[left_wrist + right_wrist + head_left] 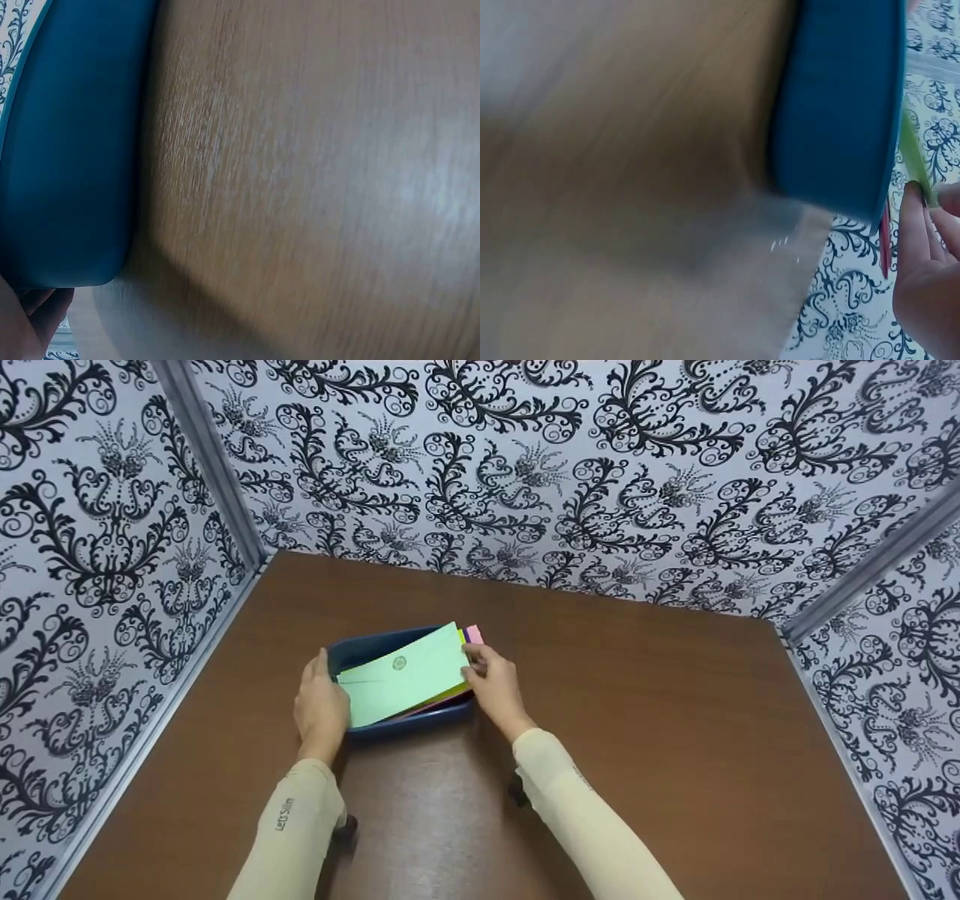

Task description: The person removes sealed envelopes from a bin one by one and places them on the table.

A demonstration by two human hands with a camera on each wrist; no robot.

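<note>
Your left hand [321,706] cups tray [358,649] side at 9 o'clock, steadying it on worktop [637,720]. Your right hand [491,682] pinches green envelope [405,675] edge at 3 o'clock; envelope lies atop coloured stack in tray, overhanging rim.

one tray [352,649], several stacked envelopes [405,675]

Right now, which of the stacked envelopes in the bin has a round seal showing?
The light green envelope on top of the stack: it alone shows a round seal. Of the pink envelope and others beneath, only edges show.
</note>
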